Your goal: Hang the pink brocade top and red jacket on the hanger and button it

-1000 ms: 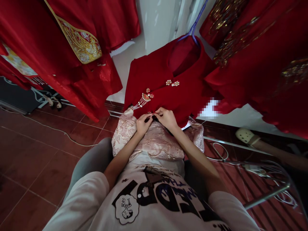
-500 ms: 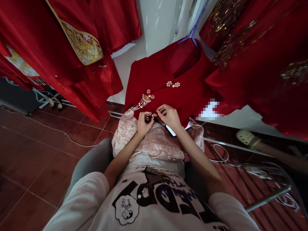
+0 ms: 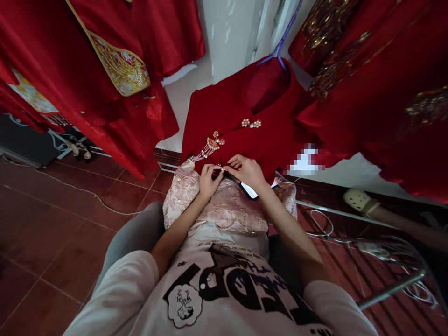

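A person's hands work at the front edge of a red velvet jacket, which lies at 12 o'clock from them, its collar end up on a blue hanger. A small pearl fastening sits at the jacket's lower edge. The left hand is curled closed around it, thumb and fingertips pinching. The right hand is half open, its fingers reaching in at the same spot; whether they grip anything is hidden. The fingers cover most of the fastening, so its catch cannot be made out. Above sit paired pearl buttons and a fan-shaped brooch with a beaded tassel. Below the hands, a phone rests on pink brocade cloth, partly under the right wrist. Red gowns with gold embroidery hang at 10 o'clock and 2 o'clock. A pixelated patch blots out whatever lies at 3 o'clock. A white perforated clog shows further out, beyond a metal chair frame, above a red tile floor.
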`<state>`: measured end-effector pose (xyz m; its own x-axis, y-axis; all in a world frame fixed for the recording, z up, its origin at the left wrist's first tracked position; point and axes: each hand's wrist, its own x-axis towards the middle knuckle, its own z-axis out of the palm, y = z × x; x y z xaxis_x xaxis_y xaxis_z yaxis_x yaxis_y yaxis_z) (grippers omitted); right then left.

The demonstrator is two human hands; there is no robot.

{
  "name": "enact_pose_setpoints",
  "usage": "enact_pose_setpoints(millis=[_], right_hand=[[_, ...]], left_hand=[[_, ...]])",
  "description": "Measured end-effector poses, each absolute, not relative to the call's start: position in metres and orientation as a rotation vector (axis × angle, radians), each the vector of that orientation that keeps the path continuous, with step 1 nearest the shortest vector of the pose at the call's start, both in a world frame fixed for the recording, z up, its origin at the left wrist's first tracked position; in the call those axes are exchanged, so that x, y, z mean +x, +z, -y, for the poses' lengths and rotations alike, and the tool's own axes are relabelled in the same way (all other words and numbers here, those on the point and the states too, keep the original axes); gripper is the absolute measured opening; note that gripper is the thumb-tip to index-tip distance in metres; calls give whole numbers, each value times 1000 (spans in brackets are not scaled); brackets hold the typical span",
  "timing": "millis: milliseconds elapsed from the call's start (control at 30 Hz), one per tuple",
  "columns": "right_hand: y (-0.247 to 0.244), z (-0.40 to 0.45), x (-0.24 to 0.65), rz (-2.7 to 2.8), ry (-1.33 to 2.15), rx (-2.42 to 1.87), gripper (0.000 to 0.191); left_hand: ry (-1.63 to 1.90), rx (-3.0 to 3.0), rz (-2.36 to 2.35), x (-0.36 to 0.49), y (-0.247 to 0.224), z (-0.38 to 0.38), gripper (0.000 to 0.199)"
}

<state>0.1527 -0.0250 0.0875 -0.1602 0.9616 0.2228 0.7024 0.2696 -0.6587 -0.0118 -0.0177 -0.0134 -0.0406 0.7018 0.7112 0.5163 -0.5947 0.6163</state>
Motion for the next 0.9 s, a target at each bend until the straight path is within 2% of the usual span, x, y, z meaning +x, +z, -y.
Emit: enact_pose_setpoints(millis=[233, 367, 900], right_hand=[[75, 19, 150, 1937, 642, -1516, 11], [73, 18, 150, 1923, 631, -1514, 11], [74, 18, 149, 1893, 697, -1469, 8]], left_hand=[[1718, 1987, -1181, -11, -13, 18, 9], [1655, 1942, -1105, -11, -12, 20, 16], [1619, 1826, -1205, -6, -8, 20, 29]])
